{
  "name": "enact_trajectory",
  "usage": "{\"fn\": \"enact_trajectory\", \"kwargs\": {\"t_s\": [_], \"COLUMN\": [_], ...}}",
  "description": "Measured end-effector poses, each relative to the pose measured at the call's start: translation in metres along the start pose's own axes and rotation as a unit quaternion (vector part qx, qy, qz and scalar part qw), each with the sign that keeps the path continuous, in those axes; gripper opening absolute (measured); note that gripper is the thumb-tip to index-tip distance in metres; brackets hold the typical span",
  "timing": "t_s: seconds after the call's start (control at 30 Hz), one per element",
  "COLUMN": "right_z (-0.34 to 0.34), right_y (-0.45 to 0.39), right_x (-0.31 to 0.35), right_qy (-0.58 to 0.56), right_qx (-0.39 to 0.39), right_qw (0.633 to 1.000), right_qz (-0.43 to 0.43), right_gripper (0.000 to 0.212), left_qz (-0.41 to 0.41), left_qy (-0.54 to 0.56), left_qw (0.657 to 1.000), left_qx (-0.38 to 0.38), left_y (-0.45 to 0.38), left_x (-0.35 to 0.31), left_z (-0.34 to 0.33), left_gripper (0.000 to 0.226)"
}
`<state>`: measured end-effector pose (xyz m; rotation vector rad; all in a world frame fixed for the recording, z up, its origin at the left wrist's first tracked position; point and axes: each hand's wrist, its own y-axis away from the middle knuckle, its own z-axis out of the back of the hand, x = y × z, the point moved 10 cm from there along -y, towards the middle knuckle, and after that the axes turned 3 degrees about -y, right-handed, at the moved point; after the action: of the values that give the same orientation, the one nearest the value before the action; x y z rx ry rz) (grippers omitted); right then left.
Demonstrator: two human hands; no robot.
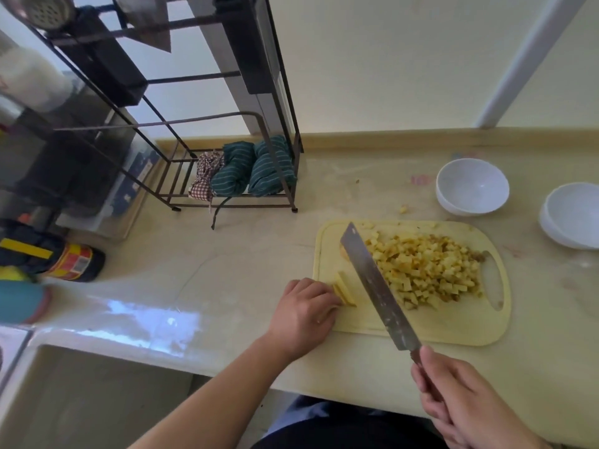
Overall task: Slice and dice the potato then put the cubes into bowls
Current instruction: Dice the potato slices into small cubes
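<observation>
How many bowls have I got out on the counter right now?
2. One white bowl sits on the counter just beyond the cutting board's far right corner; the other bowl is further right, cut off by the frame edge. Both look empty.

Hidden and cut-off parts

The knife handle is covered by the right hand; the far bowl is cut by the right edge; the potato strips are partly covered by the left hand.
</observation>
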<state>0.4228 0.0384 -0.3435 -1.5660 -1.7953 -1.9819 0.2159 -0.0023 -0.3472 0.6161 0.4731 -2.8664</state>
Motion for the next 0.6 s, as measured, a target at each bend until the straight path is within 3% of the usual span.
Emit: {"fn": "enact_trajectory", "kwargs": {"t_s": [0.07, 0.17, 0.27, 0.4, 0.6], "right_z": [0.011, 0.02, 0.021, 0.016, 0.013], "right_y": [0.005, 0.009, 0.011, 0.011, -0.002], "right_x": [-0.003, -0.007, -0.009, -0.015, -0.013], "right_qy": [-0.004, 0.014, 0.009, 0.009, 0.089], "right_qx": [-0.016, -0.036, -0.046, -0.034, -0.064], "right_qw": [1.0, 0.999, 0.999, 0.999, 0.994], "right_qz": [0.003, 0.007, 0.014, 0.003, 0.021], "right_gripper": [0.069, 0.07, 0.069, 0.051, 0.055], "left_qz": [-0.045, -0.123, -0.162, -0.157, 0.013], "left_qy": [-0.011, -0.046, -0.06, -0.068, -0.038], "left_qw": [0.999, 0.981, 0.957, 0.96, 0.99], "left_qx": [0.021, 0.145, 0.233, 0.22, 0.134], "left_y": [-0.013, -0.033, -0.048, -0.052, -0.018], "left_x": [0.0, -0.004, -0.008, -0.008, 0.013], "left_z": [0.004, -0.011, -0.021, -0.02, -0.019], "left_gripper": [0.015, 0.037, 0.038, 0.024, 0.026]}}
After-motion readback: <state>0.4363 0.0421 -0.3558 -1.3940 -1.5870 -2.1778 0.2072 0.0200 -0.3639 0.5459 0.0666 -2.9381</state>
